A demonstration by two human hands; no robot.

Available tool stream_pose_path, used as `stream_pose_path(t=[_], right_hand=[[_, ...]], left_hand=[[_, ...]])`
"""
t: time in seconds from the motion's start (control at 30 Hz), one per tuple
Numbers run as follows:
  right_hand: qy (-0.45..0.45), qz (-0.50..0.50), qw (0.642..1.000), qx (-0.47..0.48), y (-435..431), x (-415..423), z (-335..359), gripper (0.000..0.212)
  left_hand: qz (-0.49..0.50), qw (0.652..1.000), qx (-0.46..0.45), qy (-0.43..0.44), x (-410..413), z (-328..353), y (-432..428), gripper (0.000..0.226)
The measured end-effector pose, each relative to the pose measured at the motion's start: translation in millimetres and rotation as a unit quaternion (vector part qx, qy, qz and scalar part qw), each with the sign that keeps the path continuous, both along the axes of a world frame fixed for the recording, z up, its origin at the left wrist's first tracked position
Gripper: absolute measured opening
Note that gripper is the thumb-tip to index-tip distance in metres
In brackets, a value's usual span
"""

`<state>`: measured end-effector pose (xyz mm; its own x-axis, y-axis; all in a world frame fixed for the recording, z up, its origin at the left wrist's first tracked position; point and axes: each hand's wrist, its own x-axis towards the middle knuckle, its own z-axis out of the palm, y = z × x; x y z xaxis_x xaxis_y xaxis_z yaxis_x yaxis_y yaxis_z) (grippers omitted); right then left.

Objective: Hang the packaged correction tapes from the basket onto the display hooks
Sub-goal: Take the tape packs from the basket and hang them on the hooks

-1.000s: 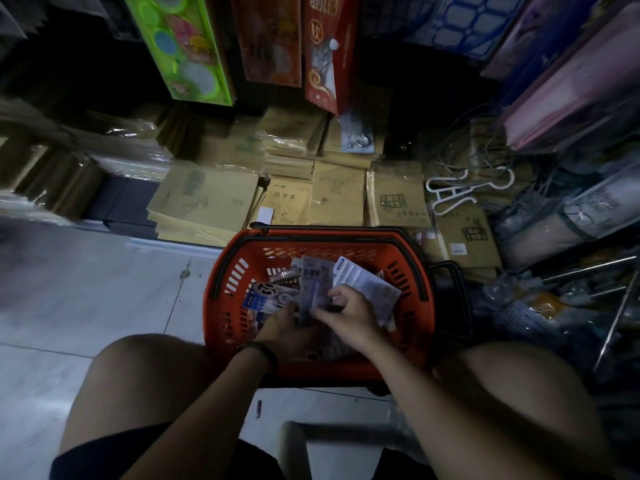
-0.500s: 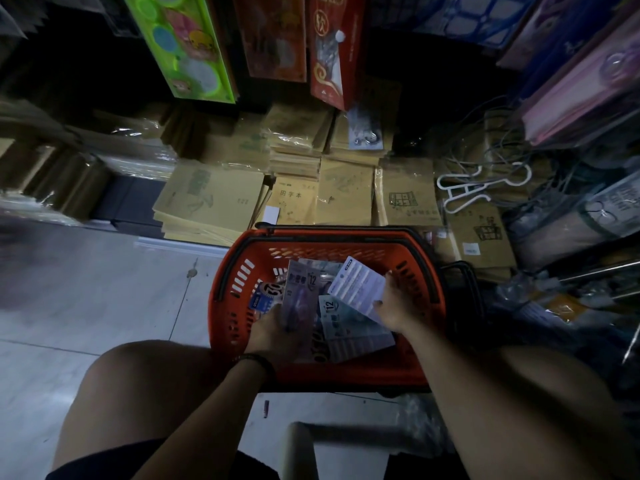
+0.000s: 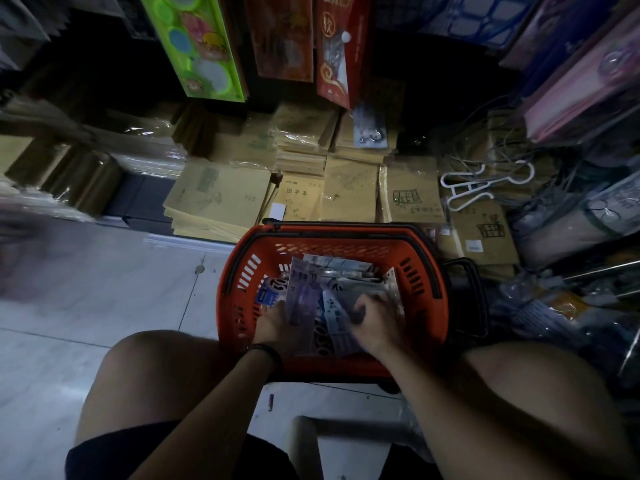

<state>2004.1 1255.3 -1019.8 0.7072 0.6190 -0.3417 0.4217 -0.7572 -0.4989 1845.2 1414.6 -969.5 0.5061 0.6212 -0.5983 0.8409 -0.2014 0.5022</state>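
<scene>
2 hands are down in the orange basket, which sits on the tiled floor between the knees, right in front of stacked brown notebooks. The left hand has its fingers wrapped round a purple pack standing up out of the loose pile of correction tape packs inside. The right hand is curled over the pile just beside it, thumb sticking out, but it's blurry so can't tell if it's pinching anything.
</scene>
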Motion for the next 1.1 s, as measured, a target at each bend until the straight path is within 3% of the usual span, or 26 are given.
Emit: stream_pose_path(t=[0.1, 0.23, 0.43, 0.6, 0.7, 0.83, 1.0, 1.1], right_hand=[[0.102, 0.024, 0.994, 0.041, 2, -22, -2, 0.039], [0.143, 0.003, 0.987, 0.070, 5, -33, -11, 0.033], [0.217, -0.030, 0.974, 0.065, 4, -18, -19, 0.023], [0.165, -0.098, 0.973, 0.124, 11, -13, 11, 0.039], [0.116, -0.117, 0.972, 0.170, 21, -14, 44, 0.050], [0.065, -0.144, 0.953, 0.258, 18, -34, 91, 0.052], [0.018, -0.146, 0.932, 0.331, -2, -51, 155, 0.051], [-0.031, -0.104, 0.930, 0.351, -11, -37, 200, 0.049]], left_hand=[[0.012, 1.000, -0.013, 0.011, -1, -3, 0, 0.035], [0.056, 0.998, -0.027, 0.001, -6, -6, 2, 0.045], [0.036, 0.999, -0.030, 0.007, -1, -9, 5, 0.043], [0.080, 0.995, -0.054, -0.005, 3, 11, 7, 0.042], [0.119, 0.983, -0.098, -0.099, 4, 38, 0, 0.025], [0.158, 0.929, -0.172, -0.286, 6, 86, -21, 0.032], [0.145, 0.888, -0.231, -0.369, 7, 135, -39, 0.032], [0.131, 0.879, -0.212, -0.406, 17, 173, -46, 0.029]])
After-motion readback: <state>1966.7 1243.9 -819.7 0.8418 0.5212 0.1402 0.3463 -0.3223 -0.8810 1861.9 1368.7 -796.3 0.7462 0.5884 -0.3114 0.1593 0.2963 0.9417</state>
